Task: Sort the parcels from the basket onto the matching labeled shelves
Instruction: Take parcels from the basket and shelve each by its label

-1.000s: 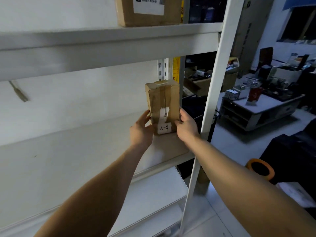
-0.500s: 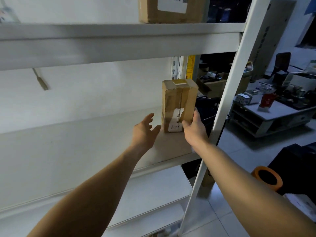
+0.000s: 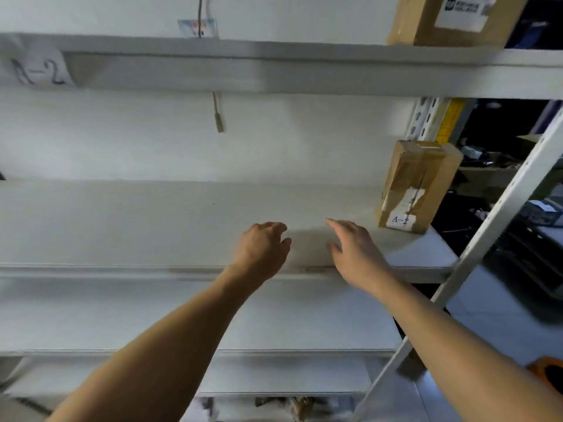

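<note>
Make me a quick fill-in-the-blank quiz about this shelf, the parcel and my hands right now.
1. The parcel stands at the shelf's ____ end.
2. The parcel's sticker reads ____.
3. The left hand and right hand hold ____.
4. The shelf label hangs at the upper ____.

Missing words: right; A-2; nothing; left

Both bare forearms reach forward and upward from the lower edge of the view, converging toward the middle. The left hand (image 3: 262, 246) is seen from the back with its wrist slightly bent, its fingers loosely curled downward and the thumb pointing toward the other hand, gripping nothing. The right hand (image 3: 353, 245) lies just beside it but apart from it, also back-up, its fingers extended forward and a little spread, the thumb splayed inward, and it too holds nothing.
</note>
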